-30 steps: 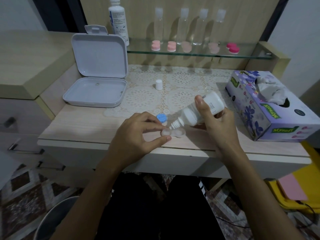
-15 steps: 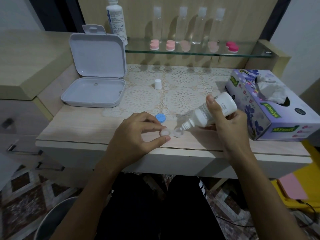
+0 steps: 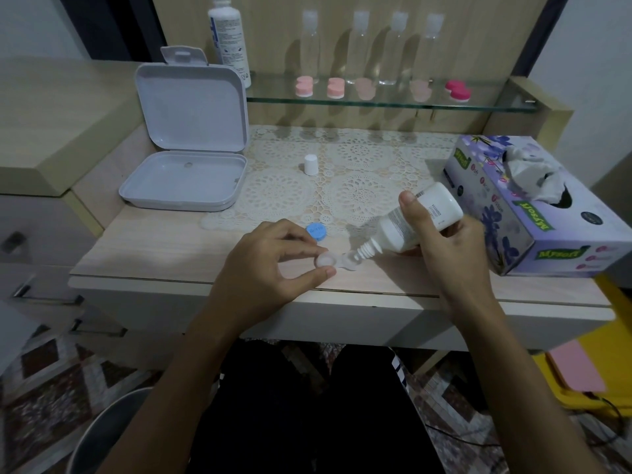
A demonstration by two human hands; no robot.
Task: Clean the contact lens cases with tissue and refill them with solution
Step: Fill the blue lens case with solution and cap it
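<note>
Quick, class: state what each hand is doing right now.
Left hand: fingers pinching the clear lens case on the table.
Right hand: closed around the tilted solution bottle, nozzle over the case.

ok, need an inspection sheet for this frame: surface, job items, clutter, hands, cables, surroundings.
Surface: pale wood-grain desk top with a white lace doily.
Job's things: clear twin-well lens case at the front edge; small white solution bottle tilted, nozzle over the right well; blue round cap lying loose; purple floral tissue box at right.
Clutter: open grey hinged plastic box; small white bottle cap.
Grippers: left hand pinches the case's left well; right hand grips the bottle.
Cables: black cord on the floor, lower right.
Surroundings: glass shelf carrying pink lens cases and clear bottles; grey bin below.
</note>
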